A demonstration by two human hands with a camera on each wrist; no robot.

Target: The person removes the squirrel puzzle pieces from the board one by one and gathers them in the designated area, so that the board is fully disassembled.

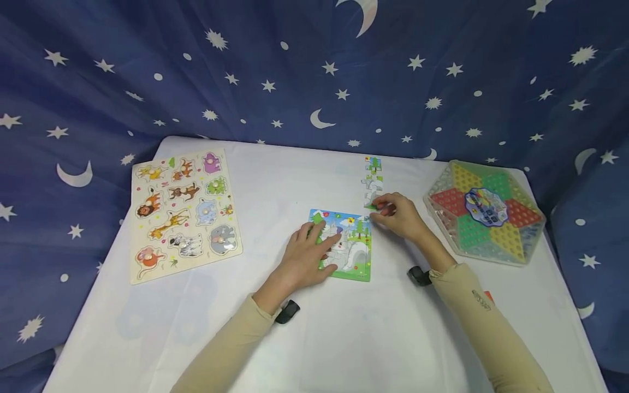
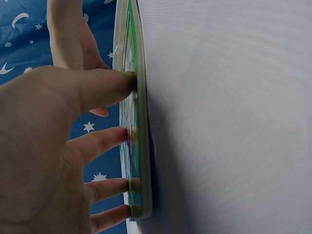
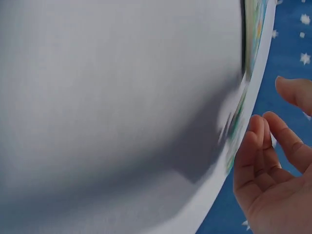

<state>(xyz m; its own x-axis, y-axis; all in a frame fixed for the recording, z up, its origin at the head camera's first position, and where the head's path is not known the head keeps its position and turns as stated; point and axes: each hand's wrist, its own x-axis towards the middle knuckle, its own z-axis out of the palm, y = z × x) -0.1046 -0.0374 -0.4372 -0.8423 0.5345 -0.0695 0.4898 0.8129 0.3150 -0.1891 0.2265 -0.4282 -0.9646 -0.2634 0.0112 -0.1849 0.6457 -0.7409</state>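
My left hand (image 1: 307, 256) rests with spread fingers on a small square jigsaw puzzle (image 1: 361, 262) with a green border and a grey-and-white squirrel picture. In the left wrist view the thumb and fingertips press on the flat face of the puzzle. My right hand (image 1: 400, 215) is just beyond the puzzle's upper right corner. Its fingertips are at the lower end of a short column of jigsaw pieces (image 1: 373, 183) lying on the table. A gap shows between thumb and bent fingers of the right hand (image 3: 273, 165) in the right wrist view.
A wooden animal peg puzzle board (image 1: 184, 218) lies at the left of the white-covered table (image 1: 265, 185). On the right is a hexagonal clear-lidded game box (image 1: 484, 213) with coloured triangles. A small red-orange thing (image 1: 488, 296) shows beside the right sleeve. A starry blue curtain (image 1: 275, 60) hangs behind.
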